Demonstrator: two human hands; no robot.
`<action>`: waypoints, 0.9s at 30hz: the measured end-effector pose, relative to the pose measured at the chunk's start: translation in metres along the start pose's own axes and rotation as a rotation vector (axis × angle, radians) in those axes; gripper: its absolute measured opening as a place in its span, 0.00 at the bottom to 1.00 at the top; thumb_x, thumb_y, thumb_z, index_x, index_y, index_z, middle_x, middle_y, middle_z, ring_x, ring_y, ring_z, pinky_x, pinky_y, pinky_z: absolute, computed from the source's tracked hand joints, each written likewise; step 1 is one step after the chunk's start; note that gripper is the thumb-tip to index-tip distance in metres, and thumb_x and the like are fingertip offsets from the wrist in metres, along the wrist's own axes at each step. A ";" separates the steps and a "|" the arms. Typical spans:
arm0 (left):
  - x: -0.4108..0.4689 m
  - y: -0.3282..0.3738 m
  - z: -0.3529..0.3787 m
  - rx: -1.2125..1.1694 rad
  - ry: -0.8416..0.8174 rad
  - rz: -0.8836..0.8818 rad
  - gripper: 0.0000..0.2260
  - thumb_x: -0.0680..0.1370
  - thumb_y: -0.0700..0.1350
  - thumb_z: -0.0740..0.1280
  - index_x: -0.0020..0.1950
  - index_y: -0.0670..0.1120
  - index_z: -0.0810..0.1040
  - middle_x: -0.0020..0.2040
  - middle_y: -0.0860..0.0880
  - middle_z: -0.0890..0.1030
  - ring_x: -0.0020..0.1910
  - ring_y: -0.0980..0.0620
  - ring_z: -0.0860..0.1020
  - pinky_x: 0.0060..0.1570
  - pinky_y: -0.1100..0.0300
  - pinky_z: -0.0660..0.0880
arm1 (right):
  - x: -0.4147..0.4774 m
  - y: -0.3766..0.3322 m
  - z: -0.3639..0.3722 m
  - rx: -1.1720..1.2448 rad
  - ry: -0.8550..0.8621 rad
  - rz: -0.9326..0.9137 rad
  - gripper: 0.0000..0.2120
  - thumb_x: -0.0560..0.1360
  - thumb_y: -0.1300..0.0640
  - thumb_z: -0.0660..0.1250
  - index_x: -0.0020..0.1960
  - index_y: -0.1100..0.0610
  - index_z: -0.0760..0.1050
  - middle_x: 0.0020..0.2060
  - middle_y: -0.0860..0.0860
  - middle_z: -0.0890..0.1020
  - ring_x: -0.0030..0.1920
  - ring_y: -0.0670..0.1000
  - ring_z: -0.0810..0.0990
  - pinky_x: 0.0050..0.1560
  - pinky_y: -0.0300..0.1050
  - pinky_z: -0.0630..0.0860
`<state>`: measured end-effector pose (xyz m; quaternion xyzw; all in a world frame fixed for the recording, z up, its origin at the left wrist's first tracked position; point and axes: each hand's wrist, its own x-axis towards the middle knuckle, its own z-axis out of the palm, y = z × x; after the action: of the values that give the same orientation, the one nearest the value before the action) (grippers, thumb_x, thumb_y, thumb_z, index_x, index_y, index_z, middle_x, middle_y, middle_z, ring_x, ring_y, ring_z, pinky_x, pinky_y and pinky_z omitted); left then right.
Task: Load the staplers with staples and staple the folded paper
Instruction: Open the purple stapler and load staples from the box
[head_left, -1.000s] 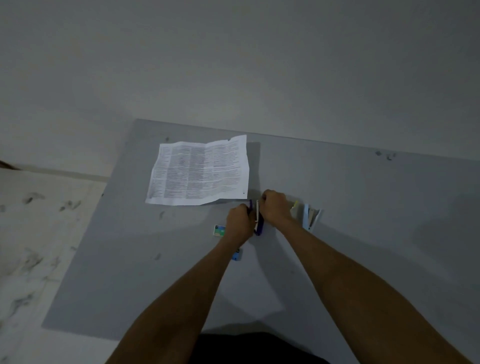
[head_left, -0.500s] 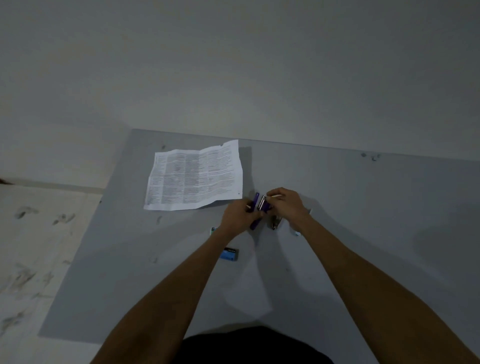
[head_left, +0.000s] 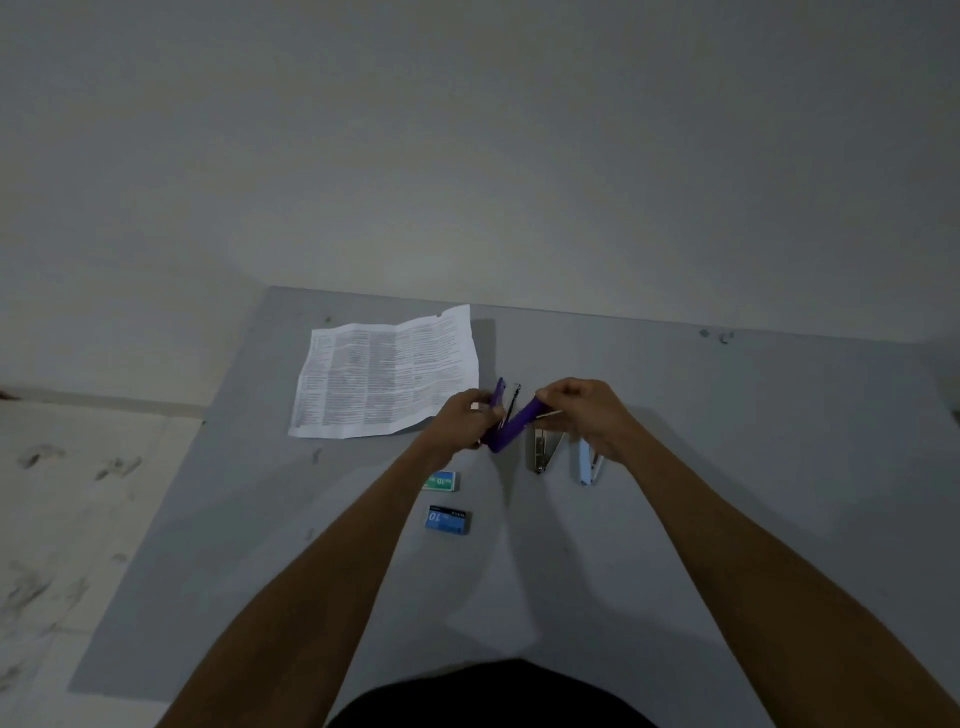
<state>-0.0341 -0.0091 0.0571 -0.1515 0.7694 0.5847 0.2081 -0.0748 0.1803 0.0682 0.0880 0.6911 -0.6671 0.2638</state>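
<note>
the open purple plastic stapler (head_left: 511, 428) is gripped by the left hand (head_left: 460, 421) and right hand (head_left: 587, 410), which block both its sides. left of it, farther back, the creased white printed sheet (head_left: 387, 376) lies flat. just right of it lie a silver metal stapler (head_left: 543, 454) and a pale blue stapler (head_left: 589, 465). nearer and left of it sit a green staple box (head_left: 441, 481) and a blue staple box (head_left: 448, 520). bare grey tabletop (head_left: 753, 467) spreads far to its right, and nearer between the forearms.

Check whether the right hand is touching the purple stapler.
Touching. The head view shows the right hand pinching the upper end of one arm of the purple stapler, which is swung open, while the left hand grips its other half.
</note>
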 end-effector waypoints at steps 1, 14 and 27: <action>0.000 0.000 -0.001 -0.012 0.020 -0.008 0.11 0.80 0.45 0.63 0.62 0.46 0.70 0.50 0.44 0.79 0.43 0.52 0.77 0.39 0.61 0.74 | 0.000 -0.001 0.000 -0.001 0.008 0.001 0.11 0.73 0.62 0.71 0.50 0.69 0.77 0.45 0.65 0.83 0.43 0.63 0.84 0.45 0.47 0.83; -0.006 0.014 -0.002 0.104 -0.113 0.116 0.25 0.71 0.49 0.75 0.64 0.43 0.71 0.54 0.46 0.79 0.51 0.48 0.79 0.48 0.57 0.78 | -0.003 -0.016 0.005 0.002 0.047 -0.047 0.09 0.73 0.60 0.73 0.44 0.66 0.77 0.40 0.64 0.84 0.35 0.57 0.84 0.41 0.46 0.82; -0.007 0.034 0.001 0.172 -0.174 0.100 0.19 0.77 0.44 0.67 0.65 0.37 0.72 0.53 0.40 0.80 0.44 0.47 0.82 0.44 0.61 0.80 | -0.003 -0.012 -0.002 0.078 -0.086 0.031 0.12 0.79 0.64 0.63 0.61 0.62 0.76 0.53 0.61 0.82 0.50 0.58 0.84 0.47 0.47 0.81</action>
<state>-0.0441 0.0010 0.0891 -0.0432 0.8023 0.5372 0.2567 -0.0786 0.1817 0.0796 0.0801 0.6510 -0.6926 0.3001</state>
